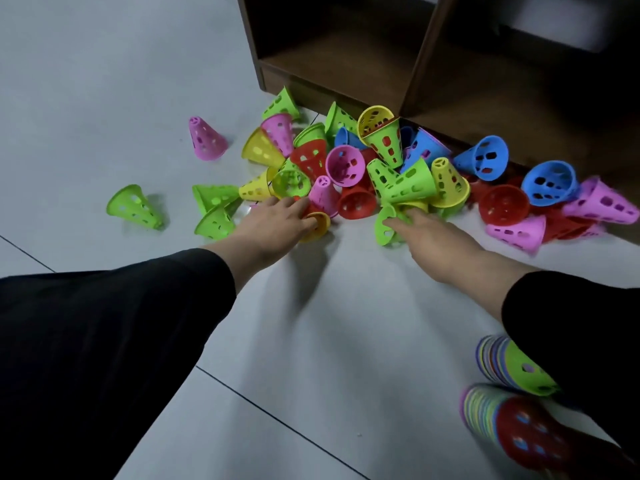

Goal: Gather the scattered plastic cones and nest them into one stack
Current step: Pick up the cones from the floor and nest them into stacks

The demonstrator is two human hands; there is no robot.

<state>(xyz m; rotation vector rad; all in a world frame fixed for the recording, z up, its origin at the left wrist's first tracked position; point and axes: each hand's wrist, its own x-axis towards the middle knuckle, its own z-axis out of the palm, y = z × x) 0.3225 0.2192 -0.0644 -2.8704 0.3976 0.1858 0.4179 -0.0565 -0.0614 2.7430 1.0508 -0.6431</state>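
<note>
1. Perforated plastic cones [398, 174], mixed colours, heaped on the floor [104, 81] against the cabinet [346, 46] base.
2. Left hand [273, 223] fingers curl round a yellow cone [320, 225].
3. Right hand [429, 237] pinches a green cone [386, 225].

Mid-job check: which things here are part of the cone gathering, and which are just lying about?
Job: loose cones heaped on the floor; yellow cone under left hand; green cone in right hand; two nested stacks.
Lying about: wooden shelf; tiled floor.
</note>
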